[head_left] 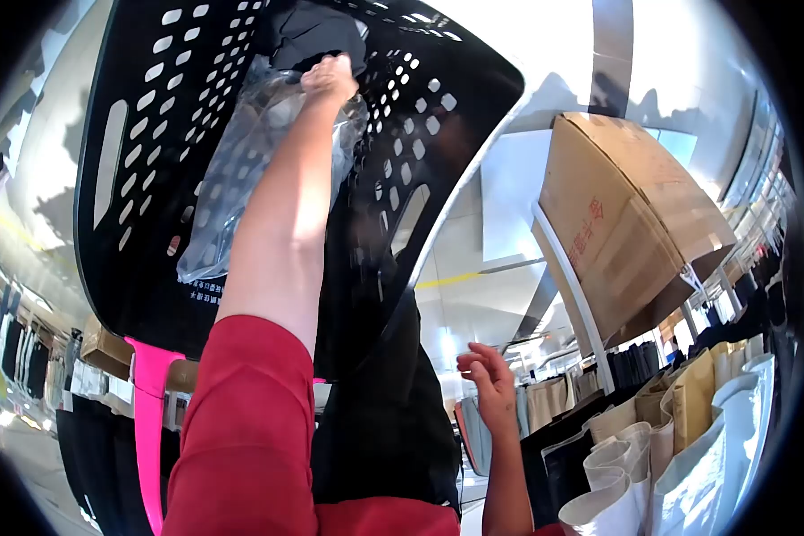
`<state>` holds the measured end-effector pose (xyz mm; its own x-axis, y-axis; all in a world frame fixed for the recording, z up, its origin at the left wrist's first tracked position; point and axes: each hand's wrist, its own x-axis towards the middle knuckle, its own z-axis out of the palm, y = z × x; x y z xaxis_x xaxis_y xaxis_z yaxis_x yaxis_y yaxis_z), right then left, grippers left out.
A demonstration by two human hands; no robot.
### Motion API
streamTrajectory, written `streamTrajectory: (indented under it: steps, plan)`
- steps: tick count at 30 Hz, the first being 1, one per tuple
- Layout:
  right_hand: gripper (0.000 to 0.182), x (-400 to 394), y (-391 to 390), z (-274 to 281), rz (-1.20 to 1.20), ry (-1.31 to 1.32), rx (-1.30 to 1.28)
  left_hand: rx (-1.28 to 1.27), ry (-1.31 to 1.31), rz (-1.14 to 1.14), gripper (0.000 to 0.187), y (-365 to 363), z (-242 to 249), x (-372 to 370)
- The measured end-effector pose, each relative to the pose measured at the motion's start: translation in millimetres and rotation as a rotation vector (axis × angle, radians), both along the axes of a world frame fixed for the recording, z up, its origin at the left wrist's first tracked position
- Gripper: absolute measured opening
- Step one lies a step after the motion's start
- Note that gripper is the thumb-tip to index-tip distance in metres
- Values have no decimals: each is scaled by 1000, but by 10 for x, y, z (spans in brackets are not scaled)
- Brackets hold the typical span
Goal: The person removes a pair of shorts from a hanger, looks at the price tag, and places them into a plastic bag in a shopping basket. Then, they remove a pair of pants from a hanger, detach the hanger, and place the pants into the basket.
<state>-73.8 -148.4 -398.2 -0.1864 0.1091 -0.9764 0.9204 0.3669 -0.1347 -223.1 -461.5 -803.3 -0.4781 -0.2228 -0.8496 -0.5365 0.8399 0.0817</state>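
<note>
A black perforated plastic basket point(473, 82) fills the upper part of the head view. My left arm, in a red sleeve, reaches down into it. Inside, my left hand point(330, 79) is closed at the top of a clear plastic bag point(228, 192), which spreads down and left from the fingers. Dark folded cloth point(317, 37) lies just beyond the knuckles; whether the fingers also pinch it is hidden. My right hand point(494, 384) is held off to the right of the basket, thumb and fingers apart, with nothing in it.
A cardboard box point(612, 201) with red characters stands at the right behind a pale metal bar point(573, 286). Light trousers point(630, 464) hang close by at the lower right. A bright pink strip point(148, 429) hangs below the basket, near dark hanging clothes point(103, 460).
</note>
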Motion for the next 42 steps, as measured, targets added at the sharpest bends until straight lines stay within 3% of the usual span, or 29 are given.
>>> streamTrajectory:
  steps: [1,3,5,7,9,11,17,19,20,23,27,29,31,33,36,38,39,42]
  plan:
    - [29,101,-5,9,-25,-19,7,18,34,-31,48,-23,-194,128]
    - [30,322,33,49,51,-83,34,-99,168,65,55,65,-6,133]
    - [30,577,125,6,-19,-76,-38,-181,351,64,68,127,169,-20]
    - [30,668,134,-94,-64,-91,-12,-161,263,-158,73,164,231,-97]
    - [29,794,176,-131,-71,-108,22,-174,151,-138,71,107,-75,-29]
    - [29,947,233,-182,-129,-121,47,-135,143,-144,45,24,-94,46]
    - [29,1115,340,118,-98,-85,-1,20,192,-19,26,-328,728,331]
    - [28,1056,336,343,-57,-42,-34,71,354,39,23,-532,1282,355]
    - [28,1026,329,480,-43,-2,-55,34,313,28,19,-623,1566,293]
    - [29,890,324,956,-49,158,-140,181,541,188,21,-855,2395,252]
    - [29,757,377,1503,-5,340,-155,465,636,359,22,-823,3433,298]
    - [29,693,387,1718,-13,472,-189,570,579,453,21,-551,4580,261]
    - [28,679,373,1939,-59,611,-247,565,916,125,20,-340,5513,448]
    - [28,612,341,2265,-136,759,-357,389,834,16,13,108,6771,707]
    - [27,581,395,2929,-215,1026,-537,338,982,-148,10,874,8040,1461]
    - [34,589,577,3383,-187,1221,-536,415,1130,-309,9,1423,8490,2054]
    - [47,668,694,3497,-162,1348,-467,518,1153,-374,9,1714,8660,2361]
    - [65,1101,1193,3909,-143,1276,-590,841,944,-601,13,2500,8771,3257]
